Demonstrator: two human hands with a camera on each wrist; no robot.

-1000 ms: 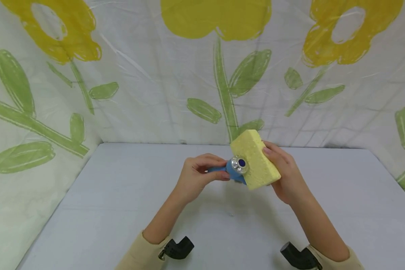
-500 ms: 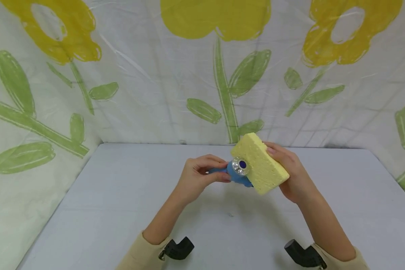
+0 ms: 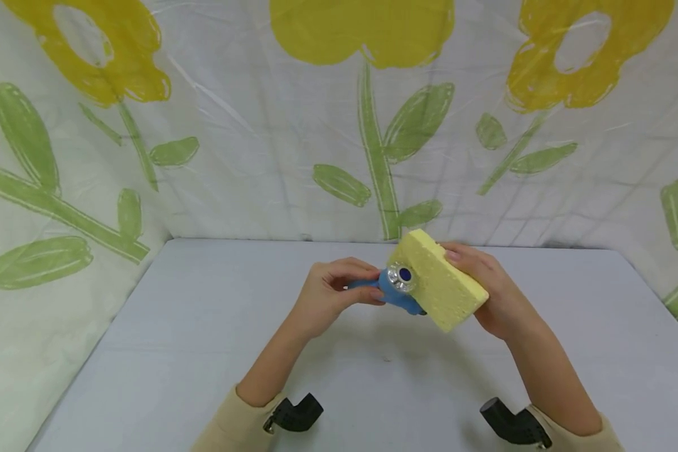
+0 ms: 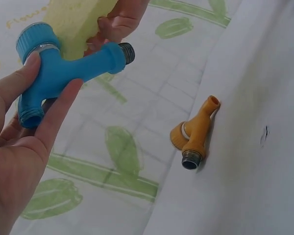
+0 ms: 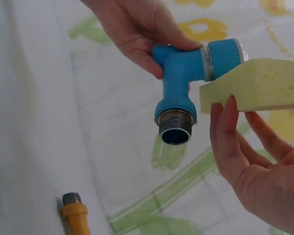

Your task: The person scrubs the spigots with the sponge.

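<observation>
A blue plastic tap [image 4: 59,73] with a round knob and a dark threaded end is held up above the table. My left hand [image 3: 330,295] pinches it by the spout end, between thumb and fingers. From the other side, my right hand [image 3: 488,289] grips a yellow sponge [image 3: 443,282], a thick block held by its edge. The sponge lies right at the tap's knob [image 5: 224,58], overlapping its body in the head view. In the right wrist view the threaded end [image 5: 175,127] points down, below the sponge.
An orange tap [image 4: 196,127] of similar shape lies on the white table [image 3: 175,326]; the head view does not show it. Behind the table hangs a white sheet [image 3: 231,157] printed with yellow flowers. Black wrist cameras [image 3: 296,413] sit at both sleeves.
My right hand has moved the sponge down and to the right along the blue tap, tilting it, so more of the tap's lower body shows. The left hand stays nearly still.
</observation>
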